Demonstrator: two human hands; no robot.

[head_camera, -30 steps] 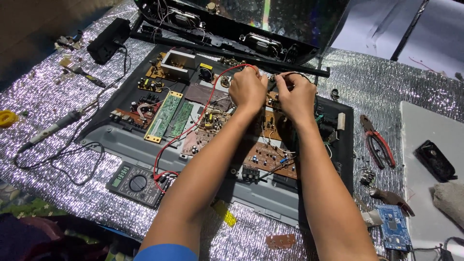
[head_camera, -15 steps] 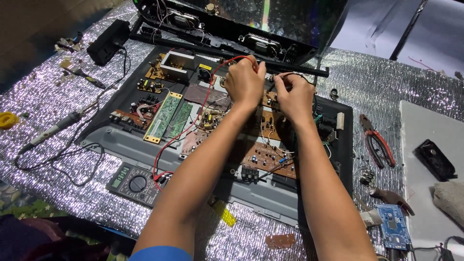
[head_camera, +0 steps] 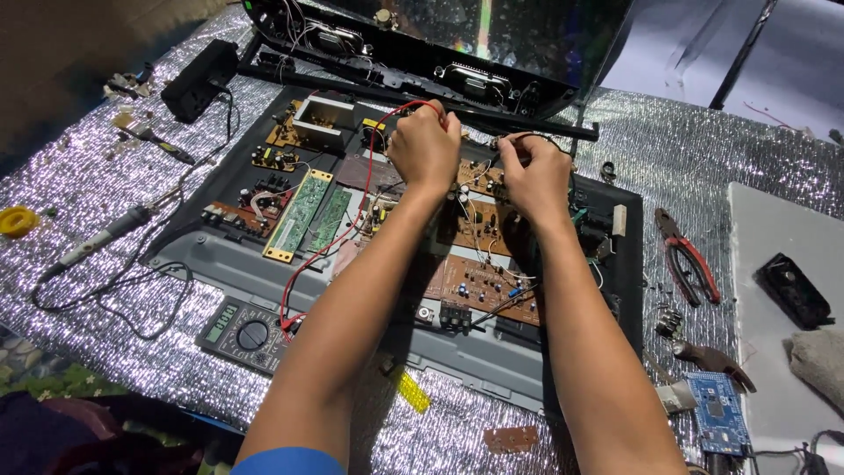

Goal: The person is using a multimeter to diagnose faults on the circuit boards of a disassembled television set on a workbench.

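Both probes are on the brown circuit board (head_camera: 479, 224) inside the opened chassis (head_camera: 615, 290): left hand (head_camera: 426, 145) clenched on the red probe lead (head_camera: 352, 229), right hand (head_camera: 532, 176) pinching the black one. Multimeter (head_camera: 246, 334) sits at the worktop edge (display unreadable), so testing's underway, boards all exposed.

I see a big dark screen (head_camera: 492, 26) at the top, tilted up, shiny with a thin streak of light. Near my left arm lies a small grey meter (head_camera: 244, 333) with a little pale green screen (head_camera: 219, 319) beside its round dial.
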